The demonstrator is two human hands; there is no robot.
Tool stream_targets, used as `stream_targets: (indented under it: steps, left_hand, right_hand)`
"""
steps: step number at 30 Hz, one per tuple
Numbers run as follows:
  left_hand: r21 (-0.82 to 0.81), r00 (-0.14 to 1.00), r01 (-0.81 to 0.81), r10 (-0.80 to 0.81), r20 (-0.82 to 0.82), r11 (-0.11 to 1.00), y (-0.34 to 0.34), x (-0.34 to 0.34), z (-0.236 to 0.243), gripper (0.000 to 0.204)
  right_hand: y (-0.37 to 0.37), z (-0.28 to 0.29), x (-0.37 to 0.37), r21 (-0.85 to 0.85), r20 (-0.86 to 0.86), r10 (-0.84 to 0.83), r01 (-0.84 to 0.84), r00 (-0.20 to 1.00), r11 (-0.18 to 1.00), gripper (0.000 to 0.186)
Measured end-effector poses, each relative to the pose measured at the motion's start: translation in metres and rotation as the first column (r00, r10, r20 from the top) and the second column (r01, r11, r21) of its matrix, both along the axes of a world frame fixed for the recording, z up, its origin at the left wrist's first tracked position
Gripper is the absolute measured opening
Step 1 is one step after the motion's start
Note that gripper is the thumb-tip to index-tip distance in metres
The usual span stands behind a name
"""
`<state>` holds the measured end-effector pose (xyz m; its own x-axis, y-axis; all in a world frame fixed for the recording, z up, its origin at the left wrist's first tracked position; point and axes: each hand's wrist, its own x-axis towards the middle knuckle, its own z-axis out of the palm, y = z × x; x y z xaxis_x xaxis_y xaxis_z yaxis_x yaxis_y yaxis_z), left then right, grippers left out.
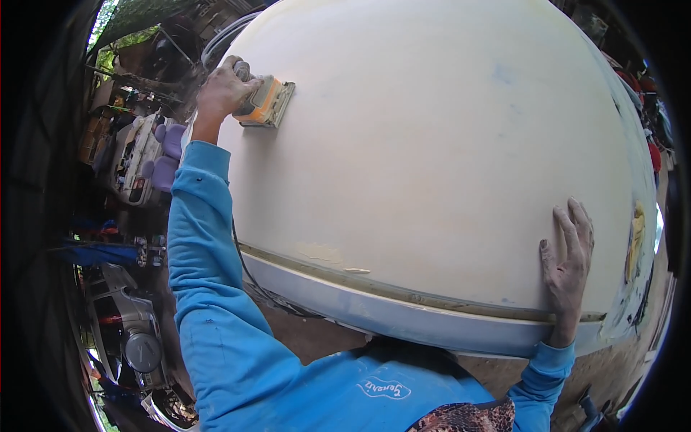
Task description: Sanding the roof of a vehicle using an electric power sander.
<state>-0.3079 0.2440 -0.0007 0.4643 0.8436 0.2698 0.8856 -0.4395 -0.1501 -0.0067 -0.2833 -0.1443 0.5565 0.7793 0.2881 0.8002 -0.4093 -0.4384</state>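
Observation:
With my left arm stretched far forward, my left hand (pixel 229 88) is wrapped round an orange and grey electric sander (pixel 262 103). The sander's flat pad rests on a large, pale, curved panel (pixel 403 158), near its far left edge. My dusty right hand (pixel 568 252) lies flat on the same panel at the near right, fingers spread and nothing under them that I can see. A few bluish patches and a rough cream-coloured patch of filler (pixel 320 253) mark the panel's surface.
A dark cord (pixel 248 272) hangs by the panel's left edge. A groove (pixel 417 297) runs along its near side. At the left are a silver vehicle (pixel 129 338), purple seats (pixel 167 155) and a cluttered white surface (pixel 137 162). A yellowish smear (pixel 636 237) marks the right side.

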Motion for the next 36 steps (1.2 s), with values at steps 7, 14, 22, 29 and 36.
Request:
stream_targets:
  steps: [7, 14, 22, 29, 36]
  left_hand:
    - [-0.046, 0.981, -0.185, 0.182, -0.060, 0.982, 0.027, 0.002, 0.000, 0.080]
    - [-0.090, 1.000, 0.022, -0.023, -0.013, 0.996, -0.052, 0.076, -0.001, 0.076]
    - [-0.089, 0.963, 0.257, -0.262, -0.061, 0.962, -0.178, 0.196, -0.002, 0.073]
    - [-0.110, 0.900, 0.427, -0.433, -0.040, 0.898, -0.272, 0.275, -0.013, 0.074]
    - [-0.179, 0.836, 0.544, -0.548, 0.031, 0.820, -0.330, 0.323, -0.022, 0.066]
  right_hand:
    - [0.001, 0.005, -0.004, 0.014, -0.017, -0.016, 0.017, 1.000, 1.000, 0.054]
    - [0.007, 0.009, -0.005, 0.028, 0.029, -0.017, 0.016, 0.999, 0.999, 0.050]
    - [0.002, 0.003, -0.002, 0.060, -0.009, -0.035, 0.035, 0.999, 0.998, 0.048]
    - [0.000, -0.001, 0.002, 0.127, -0.012, -0.021, 0.022, 1.000, 0.992, 0.046]
    - [-0.001, -0.001, 0.002, 0.209, 0.022, 0.013, -0.017, 1.000, 0.978, 0.041]
